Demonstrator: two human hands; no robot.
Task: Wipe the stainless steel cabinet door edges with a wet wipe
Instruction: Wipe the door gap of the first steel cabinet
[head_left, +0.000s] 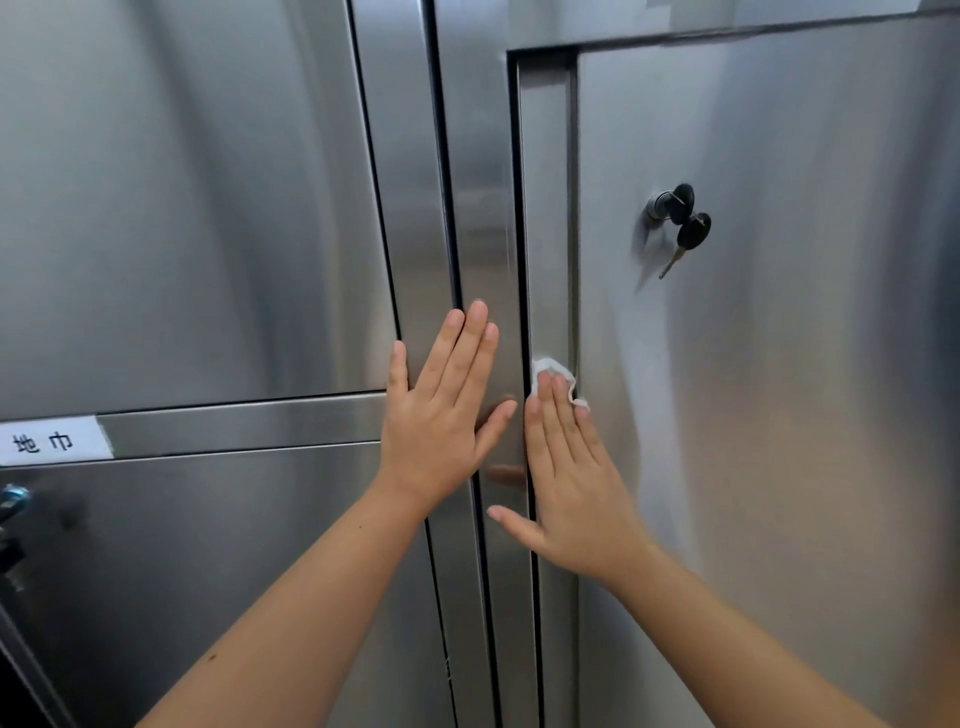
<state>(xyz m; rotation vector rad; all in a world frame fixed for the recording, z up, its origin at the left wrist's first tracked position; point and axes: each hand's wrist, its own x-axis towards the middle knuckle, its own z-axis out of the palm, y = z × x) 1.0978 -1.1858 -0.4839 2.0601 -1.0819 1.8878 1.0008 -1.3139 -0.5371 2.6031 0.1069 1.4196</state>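
At the far left, a white paper label (54, 441) with two dark characters sits on the crossbar between the upper and lower left doors (182, 208). Next comes the left hand (441, 410), forearm angled up from below. It lies flat with the fingers straight and close together, pointing upward and holding nothing. The palm and fingers press on the raised border of the left doors and on the upright post (483, 208) beside it, and the thumb is spread to the right.

Across a narrow dark gap, the right hand (566, 467) is also flat. Its straight fingers press the wet wipe (553, 370) against the recessed edge strip (548, 208) of the right-hand door (779, 364) without clutching it. A crumpled white corner of the wipe shows above and to the right of the fingertips. The thumb reaches left over the gap onto the post.

That strip runs bare from the wipe up to the door's top corner, and goes on below the wrist to the bottom of view. Well apart to the right, up on the door face, a lock (658, 203) carries two black-headed keys (688, 223).
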